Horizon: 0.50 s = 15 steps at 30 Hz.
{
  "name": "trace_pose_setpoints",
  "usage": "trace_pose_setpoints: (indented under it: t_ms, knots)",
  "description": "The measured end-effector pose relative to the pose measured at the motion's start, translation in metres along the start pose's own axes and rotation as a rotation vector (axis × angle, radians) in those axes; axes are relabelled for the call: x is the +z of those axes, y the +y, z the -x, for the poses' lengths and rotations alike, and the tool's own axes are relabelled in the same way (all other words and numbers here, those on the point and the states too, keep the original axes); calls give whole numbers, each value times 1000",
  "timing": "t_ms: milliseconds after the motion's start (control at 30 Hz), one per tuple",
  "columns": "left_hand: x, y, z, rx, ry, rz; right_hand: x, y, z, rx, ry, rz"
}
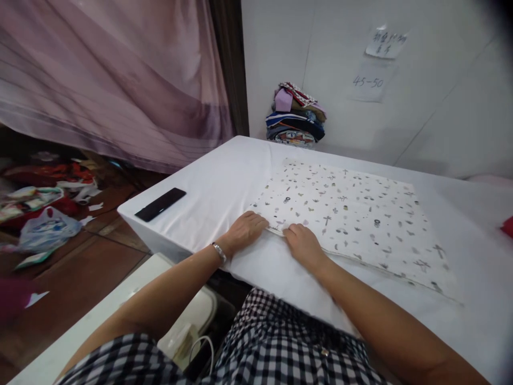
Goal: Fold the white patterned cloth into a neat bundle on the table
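Note:
A white cloth [344,214] with small grey, green and pink printed figures lies folded flat on the white-covered table. At its near left corner, my left hand [245,231] has its fingers closed on the edge, a silver bracelet at the wrist. My right hand [303,244] grips the same near edge a short way to the right, fingers curled over it. Between the two hands a little of the layered edge shows. Both thumbs are mostly hidden.
A dark phone-like slab [161,204] lies at the table's left end. A stack of folded clothes [296,120] stands at the back by the wall. Handwritten papers [368,82] hang there. A pink curtain [132,69] and plastic bags [48,230] are at left.

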<state>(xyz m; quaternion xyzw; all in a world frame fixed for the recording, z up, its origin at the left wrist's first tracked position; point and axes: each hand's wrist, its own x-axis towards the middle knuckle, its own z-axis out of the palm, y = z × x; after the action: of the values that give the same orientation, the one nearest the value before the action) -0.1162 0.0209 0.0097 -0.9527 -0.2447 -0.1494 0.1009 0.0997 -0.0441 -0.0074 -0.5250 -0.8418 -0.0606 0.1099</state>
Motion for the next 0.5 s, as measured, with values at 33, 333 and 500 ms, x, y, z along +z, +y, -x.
trace_pose_setpoints:
  t_ms: [33,333,500]
  knots:
    - [-1,0,0,-9,5,5,-1,-1,0,-3,1,-1]
    - [5,-6,6,-36,54,70,-6,13,23,-18,72,-12]
    - [16,-20,8,-28,102,88,-17,51,83,145,109,57]
